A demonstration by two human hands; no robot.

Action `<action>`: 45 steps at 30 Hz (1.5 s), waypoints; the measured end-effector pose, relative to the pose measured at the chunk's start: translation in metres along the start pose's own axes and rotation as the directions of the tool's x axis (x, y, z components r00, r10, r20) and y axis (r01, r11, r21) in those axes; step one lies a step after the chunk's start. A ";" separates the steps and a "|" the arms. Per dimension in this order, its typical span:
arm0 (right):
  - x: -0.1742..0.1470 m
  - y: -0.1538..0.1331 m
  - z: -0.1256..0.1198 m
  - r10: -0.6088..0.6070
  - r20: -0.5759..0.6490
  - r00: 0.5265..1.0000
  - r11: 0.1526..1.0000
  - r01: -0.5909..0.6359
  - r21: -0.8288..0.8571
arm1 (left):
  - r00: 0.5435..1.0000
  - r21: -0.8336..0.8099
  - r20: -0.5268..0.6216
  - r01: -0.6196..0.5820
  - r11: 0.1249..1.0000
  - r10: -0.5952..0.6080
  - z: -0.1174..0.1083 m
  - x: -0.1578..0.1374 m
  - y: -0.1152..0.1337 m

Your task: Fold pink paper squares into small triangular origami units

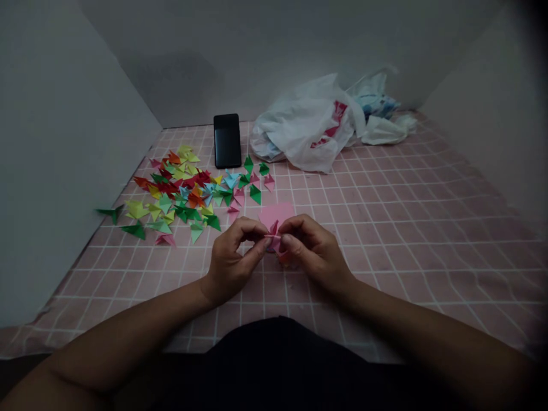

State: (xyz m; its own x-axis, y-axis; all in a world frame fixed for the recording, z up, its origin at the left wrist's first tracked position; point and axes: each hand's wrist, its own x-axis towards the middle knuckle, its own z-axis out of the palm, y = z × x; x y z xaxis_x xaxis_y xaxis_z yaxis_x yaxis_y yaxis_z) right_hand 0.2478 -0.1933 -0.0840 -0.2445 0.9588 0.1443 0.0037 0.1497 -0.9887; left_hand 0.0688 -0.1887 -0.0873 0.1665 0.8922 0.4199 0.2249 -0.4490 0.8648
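My left hand (233, 254) and my right hand (312, 248) meet over the pink checked cloth (406, 228), both pinching a small folded pink paper piece (273, 237) between thumb and fingers. Just behind the hands lies a flat pink paper sheet (276, 214). A scatter of several folded paper triangles (184, 191) in green, red, yellow, blue and pink spreads to the left and behind my left hand.
A black phone (227, 140) stands propped at the back centre. A crumpled white plastic bag (312, 123) and more wrapping (377, 111) lie at the back right. Grey walls (51, 142) close in the left, back and right sides.
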 end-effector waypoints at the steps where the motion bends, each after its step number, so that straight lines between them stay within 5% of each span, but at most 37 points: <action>1: 0.000 0.000 0.000 -0.006 0.003 1.000 1.000 0.006 -0.016 | 0.999 0.032 0.009 -0.044 0.999 0.044 0.000 0.000 0.000; 5: -0.002 -0.001 0.000 -0.096 -0.005 0.995 0.981 0.094 -0.170 | 0.996 0.032 0.023 -0.091 0.995 0.090 -0.001 -0.001 -0.002; 12: -0.002 -0.002 0.001 -0.371 -0.016 0.928 0.868 0.341 -0.360 | 0.996 -0.034 0.077 0.042 0.999 -0.039 0.000 0.002 -0.002; 20: -0.002 0.000 0.000 -0.103 -0.004 0.995 0.982 0.101 -0.158 | 0.993 -0.026 0.075 0.091 0.995 -0.089 0.001 0.006 0.002; 26: 0.002 -0.001 0.000 0.098 -0.013 0.995 0.994 -0.099 -0.045 | 0.948 -0.167 0.175 0.294 0.941 -0.265 0.001 0.008 0.002; 37: 0.004 0.003 -0.001 0.107 0.037 0.994 0.990 -0.104 -0.094 | 0.885 -0.227 0.252 0.448 0.865 -0.392 0.000 0.012 0.003; 45: 0.006 0.002 -0.001 0.152 0.054 0.987 0.988 -0.153 0.016 | 0.919 -0.148 0.118 0.392 0.908 -0.377 0.002 0.009 0.003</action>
State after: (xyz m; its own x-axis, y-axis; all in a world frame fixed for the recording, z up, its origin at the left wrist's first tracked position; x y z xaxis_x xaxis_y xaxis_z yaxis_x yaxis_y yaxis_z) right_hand 0.2475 -0.1871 -0.0848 -0.2928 0.9561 -0.0105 0.0255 -0.0031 -0.9997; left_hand 0.0733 -0.1818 -0.0818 0.1809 0.9831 0.0273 0.1273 -0.0509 0.9906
